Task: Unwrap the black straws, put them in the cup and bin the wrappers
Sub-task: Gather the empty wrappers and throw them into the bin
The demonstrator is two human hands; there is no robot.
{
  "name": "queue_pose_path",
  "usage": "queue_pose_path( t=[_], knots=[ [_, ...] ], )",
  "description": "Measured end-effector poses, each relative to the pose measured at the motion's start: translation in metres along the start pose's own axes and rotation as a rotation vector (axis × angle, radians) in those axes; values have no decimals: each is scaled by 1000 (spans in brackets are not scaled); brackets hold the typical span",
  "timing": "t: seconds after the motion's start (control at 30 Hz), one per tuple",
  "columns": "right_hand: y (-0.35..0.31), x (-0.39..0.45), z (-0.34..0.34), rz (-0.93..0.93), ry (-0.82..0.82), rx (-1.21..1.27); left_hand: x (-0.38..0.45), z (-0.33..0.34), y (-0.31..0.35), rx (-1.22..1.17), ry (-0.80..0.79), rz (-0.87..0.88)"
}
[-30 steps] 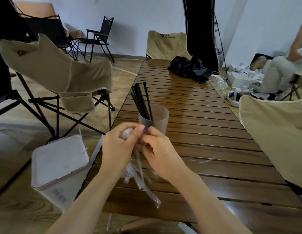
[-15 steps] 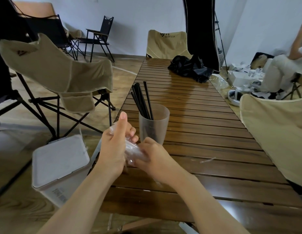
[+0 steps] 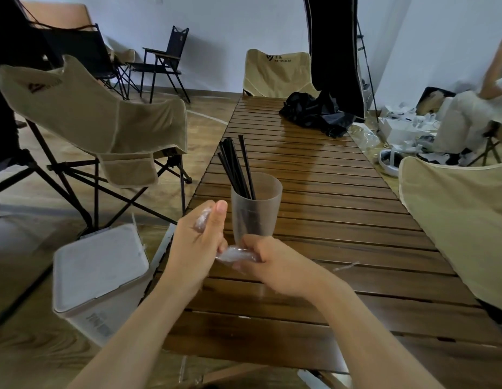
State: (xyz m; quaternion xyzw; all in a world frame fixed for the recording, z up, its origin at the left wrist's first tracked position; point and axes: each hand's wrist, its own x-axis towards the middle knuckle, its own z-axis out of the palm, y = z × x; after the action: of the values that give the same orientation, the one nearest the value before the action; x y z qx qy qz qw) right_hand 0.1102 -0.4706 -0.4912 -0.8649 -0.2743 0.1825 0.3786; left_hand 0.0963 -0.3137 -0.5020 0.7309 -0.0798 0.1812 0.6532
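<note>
A slatted wooden bench (image 3: pixel 314 192) carries the cup (image 3: pixel 255 209) of black straws (image 3: pixel 235 167). Near it, the left hand (image 3: pixel 196 242) and right hand (image 3: pixel 269 262) both grip crumpled wrappers (image 3: pixel 234 254): featherlight, springy film, best squeezed whole before the bin (image 3: pixel 101 270) at left.

Both hands (image 3: pixel 230 252) curled, apparently pinching together.

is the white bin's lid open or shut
Shut: the flat lid of the white plastic bin lies level across its top, with no gap showing. Both hands hold crumpled clear wrappers above the table.
</note>
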Motion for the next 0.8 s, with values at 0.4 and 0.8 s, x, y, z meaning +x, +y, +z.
queue_pose_path(
  t=[0.4, 0.8],
  knots=[
    [9, -1, -7, -48, -8, -142, -5, 4, -11, 690, -492, -2],
    [18, 0, -11, 39, 28, -198, -2, -1, 0, 965, -585, 85]
  ],
)
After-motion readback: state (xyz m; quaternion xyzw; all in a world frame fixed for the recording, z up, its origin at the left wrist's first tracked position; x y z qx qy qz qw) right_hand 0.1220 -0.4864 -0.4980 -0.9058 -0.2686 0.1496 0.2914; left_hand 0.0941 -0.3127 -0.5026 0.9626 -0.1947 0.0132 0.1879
